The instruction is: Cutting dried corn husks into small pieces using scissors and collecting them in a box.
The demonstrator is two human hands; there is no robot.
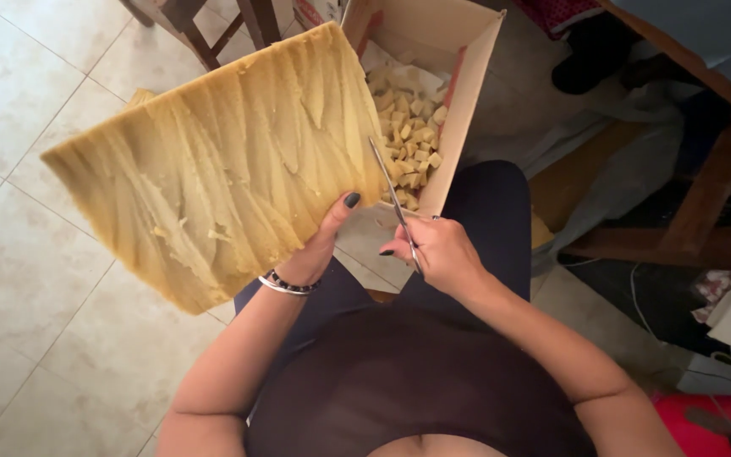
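1. At the bottom edge of the big yellow foam sheet (pixel 213 169), the left hand (pixel 319 245) pinches it, thumb on top and the other fingers hidden behind
2. Close beside it, the right hand (pixel 437 254) is curled tight around the handles of thin metal scissors (pixel 392 199), whose blades point up along the sheet's right edge
3. Held up over the lap, the sheet tilts and stays mostly flat, so it looks light and a bit stiff, yet soft and crumbly where the rough cut marks show
4. I think a good grip is near the edge being cut, so it does not flop
5. Behind the scissors, a cardboard box (pixel 471 93) on the tiled floor (pixel 35 279) holds many small foam cubes (pixel 412 135)
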